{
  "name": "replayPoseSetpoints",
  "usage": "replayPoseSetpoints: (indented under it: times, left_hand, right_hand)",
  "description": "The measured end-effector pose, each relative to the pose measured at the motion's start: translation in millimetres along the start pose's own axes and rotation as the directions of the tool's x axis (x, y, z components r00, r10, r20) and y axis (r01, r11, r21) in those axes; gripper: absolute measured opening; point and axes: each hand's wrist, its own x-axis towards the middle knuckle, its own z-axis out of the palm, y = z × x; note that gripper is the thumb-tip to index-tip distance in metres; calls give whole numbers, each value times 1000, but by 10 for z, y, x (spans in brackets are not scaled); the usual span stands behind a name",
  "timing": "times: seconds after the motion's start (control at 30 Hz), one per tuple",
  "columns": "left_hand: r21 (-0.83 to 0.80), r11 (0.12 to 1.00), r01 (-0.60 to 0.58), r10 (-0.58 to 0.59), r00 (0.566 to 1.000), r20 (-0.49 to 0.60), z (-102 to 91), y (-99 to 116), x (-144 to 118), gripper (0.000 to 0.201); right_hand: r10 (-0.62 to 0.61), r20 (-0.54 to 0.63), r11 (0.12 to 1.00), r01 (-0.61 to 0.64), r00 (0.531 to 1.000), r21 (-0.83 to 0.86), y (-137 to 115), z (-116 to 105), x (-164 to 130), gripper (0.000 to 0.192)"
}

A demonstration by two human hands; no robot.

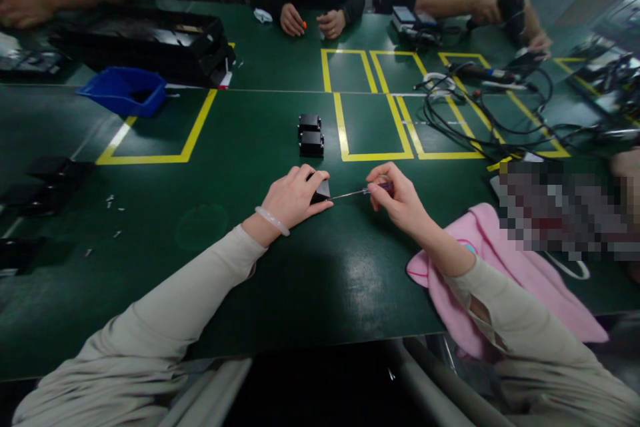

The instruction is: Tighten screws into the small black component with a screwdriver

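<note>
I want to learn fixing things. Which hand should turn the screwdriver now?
Probably the right hand: it already pinches the screwdriver, tip at the small black box. The left hand is busy steadying that box.

small black block (pixel 321 189) on green table, thin screwdriver (pixel 361 192) tip touching it

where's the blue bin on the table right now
In the head view the blue bin sits far left on the green table, in front of the black tray, at the yellow tape outline's upper-left corner.

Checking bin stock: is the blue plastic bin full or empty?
Cannot tell. The blue plastic bin sits tilted on the green table, its opening dark, so no contents show.
</note>
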Motion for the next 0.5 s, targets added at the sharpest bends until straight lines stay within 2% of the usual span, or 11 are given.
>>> replayPoseSetpoints:
  times: [0.5]
  left_hand:
    - [-5, 1000, -14, 14, 1000, -10, 4, -7, -1, 53]
  right_hand:
    - [2, -12, 999, -2, 1000, 35, 17, 11, 8, 22]
